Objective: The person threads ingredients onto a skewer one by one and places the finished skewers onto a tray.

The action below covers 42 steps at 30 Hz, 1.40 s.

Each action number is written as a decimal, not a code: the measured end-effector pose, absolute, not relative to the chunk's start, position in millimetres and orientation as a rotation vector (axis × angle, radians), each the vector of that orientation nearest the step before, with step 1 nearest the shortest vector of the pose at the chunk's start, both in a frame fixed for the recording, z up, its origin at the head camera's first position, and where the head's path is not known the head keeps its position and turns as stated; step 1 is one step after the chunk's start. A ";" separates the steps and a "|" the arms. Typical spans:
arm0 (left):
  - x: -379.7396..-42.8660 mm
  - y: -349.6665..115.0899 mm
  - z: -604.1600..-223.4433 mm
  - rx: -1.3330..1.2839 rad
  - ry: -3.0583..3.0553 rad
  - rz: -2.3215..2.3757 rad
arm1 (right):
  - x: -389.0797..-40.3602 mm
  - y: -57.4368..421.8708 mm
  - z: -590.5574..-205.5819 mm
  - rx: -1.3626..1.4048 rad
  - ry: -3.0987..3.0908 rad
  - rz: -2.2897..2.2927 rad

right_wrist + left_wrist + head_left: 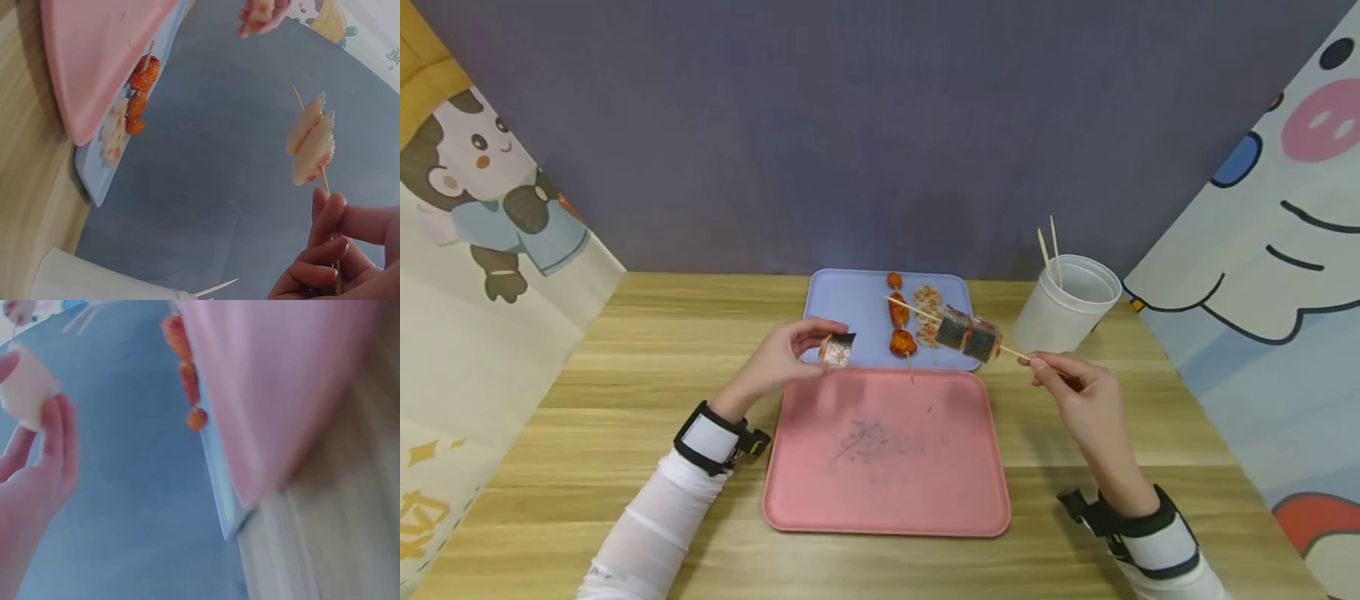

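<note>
My left hand (782,358) pinches one fish piece (837,350) with pale flesh and dark skin, above the left part of the two trays. In the left wrist view this fish piece (28,387) shows its pale side. With thumb and fingers, my right hand (1082,396) grips the lower end of a wooden skewer (912,308). Two similar fish pieces (967,333) are threaded along it, side by side. The skewer's bare tip points left toward the left hand, a gap apart from the held piece. The right wrist view shows both threaded fish pieces (312,140) edge-on.
A pink tray (887,492) lies in front, its far edge meeting a blue tray (850,300). On the blue tray are a skewer of orange-red pieces (898,312) and pale browned slices (927,297). At back right stands a white tub (1052,317) holding wooden sticks (1043,246).
</note>
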State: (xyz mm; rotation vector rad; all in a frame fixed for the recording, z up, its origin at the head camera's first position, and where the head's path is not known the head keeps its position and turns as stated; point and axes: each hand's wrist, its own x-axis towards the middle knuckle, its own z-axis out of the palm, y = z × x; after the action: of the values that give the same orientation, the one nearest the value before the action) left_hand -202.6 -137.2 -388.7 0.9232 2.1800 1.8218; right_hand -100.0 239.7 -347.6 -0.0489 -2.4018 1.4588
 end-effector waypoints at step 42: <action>-207.0 -105.6 -321.4 0.662 1.456 2.723 | -88.9 215.9 -311.6 0.133 -2.160 1.638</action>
State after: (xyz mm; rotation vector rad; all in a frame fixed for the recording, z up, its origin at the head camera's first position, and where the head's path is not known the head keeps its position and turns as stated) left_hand -207.0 -105.6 -321.4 0.6622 1.4559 2.7226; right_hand -88.9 215.9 -311.6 0.1330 -2.1604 1.6376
